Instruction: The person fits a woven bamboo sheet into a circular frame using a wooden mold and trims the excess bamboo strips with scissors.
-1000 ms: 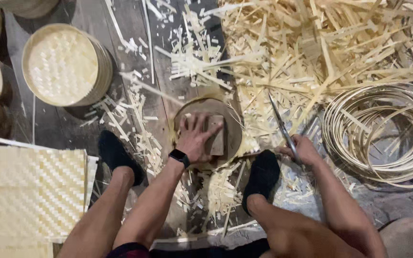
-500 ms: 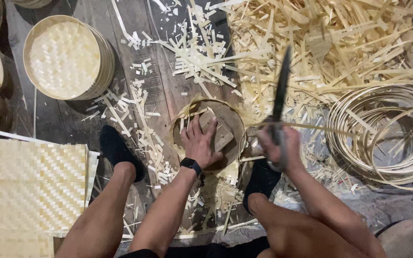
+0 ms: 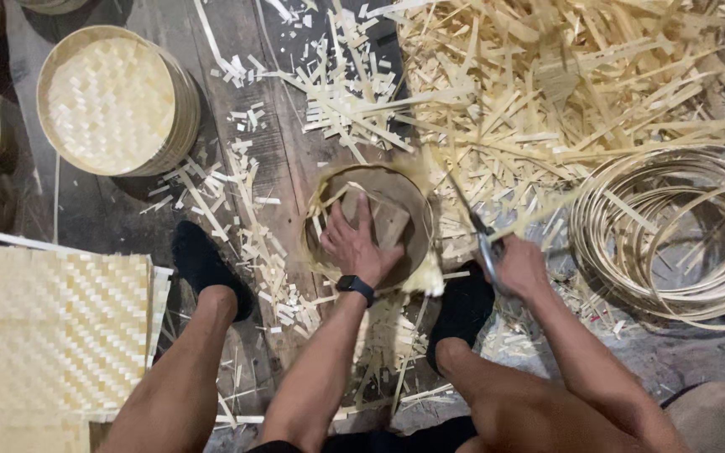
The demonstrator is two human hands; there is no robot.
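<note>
My left hand (image 3: 357,243) presses flat on a wooden block (image 3: 386,220) set inside a round bamboo frame (image 3: 417,222) on the floor between my feet. A dark watch sits on that wrist. My right hand (image 3: 518,264) grips a long knife (image 3: 467,210) whose blade slants down to the frame's right edge, blurred by motion. Loose woven bamboo strip ends stick out around the frame's rim.
A stack of round woven bamboo trays (image 3: 115,101) lies at the upper left. A flat woven mat (image 3: 48,335) is at the lower left. Coiled bamboo hoops (image 3: 673,226) sit on the right, and a heap of cut strips (image 3: 564,84) fills the upper right.
My right hand swung the knife up from the floor, then brought it down onto the frame's right edge. My left hand stayed pressed on the block.
</note>
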